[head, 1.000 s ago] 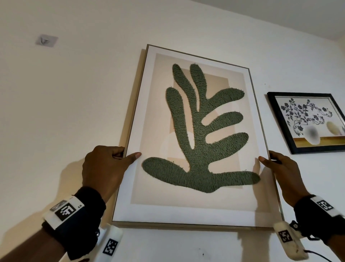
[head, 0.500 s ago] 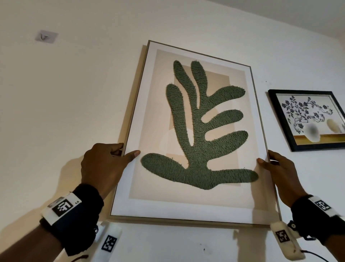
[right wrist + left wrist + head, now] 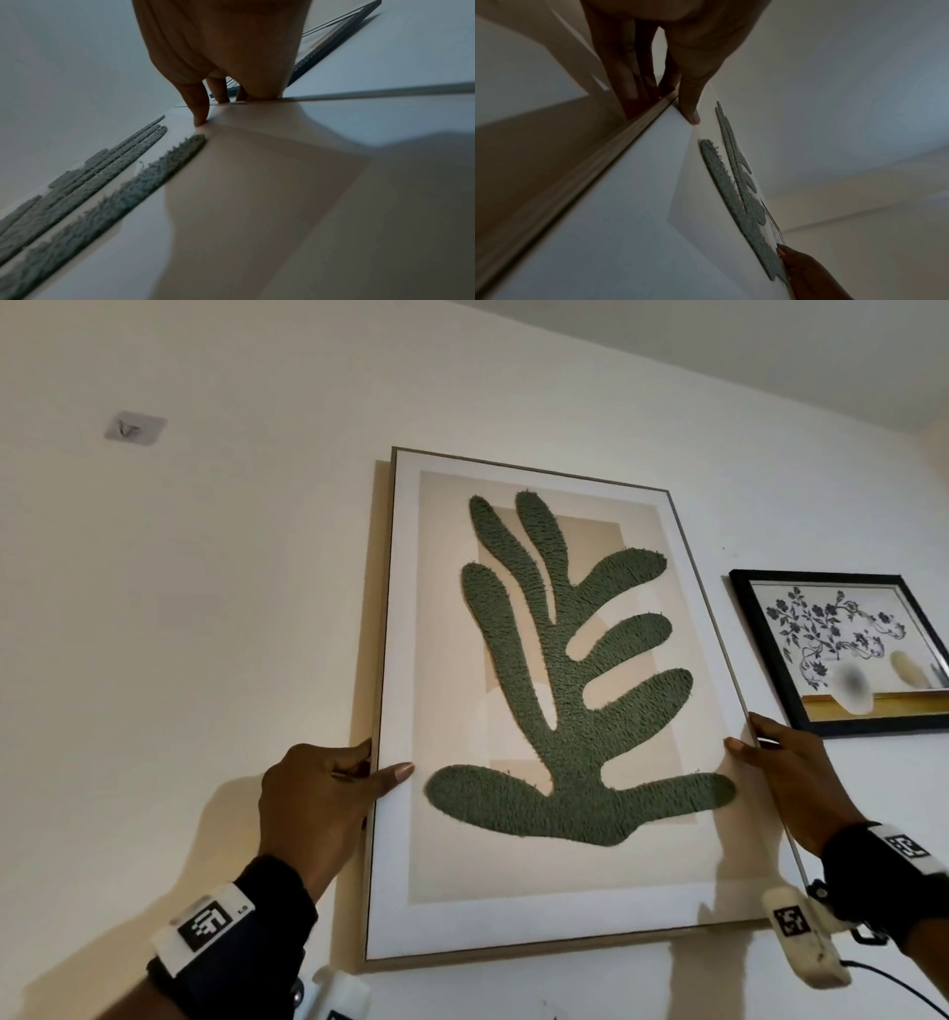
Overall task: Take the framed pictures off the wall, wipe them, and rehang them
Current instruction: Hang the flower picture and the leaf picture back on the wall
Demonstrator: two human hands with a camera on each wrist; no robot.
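Note:
A tall picture with a thin wooden frame (image 3: 539, 711) shows a green leaf shape on beige; it is against the white wall, slightly tilted. My left hand (image 3: 328, 793) grips its left edge, thumb on the front, fingers behind the frame (image 3: 634, 130). My right hand (image 3: 791, 778) grips the right edge the same way, thumb pressed on the glass (image 3: 200, 119). A smaller black-framed flower picture (image 3: 847, 654) hangs on the wall to the right, also seen behind my right hand (image 3: 334, 44).
A small clear adhesive hook (image 3: 134, 428) sits on the wall at the upper left. The ceiling edge (image 3: 719, 377) runs above the pictures. Bare white wall spreads to the left of the big frame.
Both hands have shifted the big picture slightly along the wall; the head view has swung left and down, so the frame sits further right and lower in view. The grips are unchanged.

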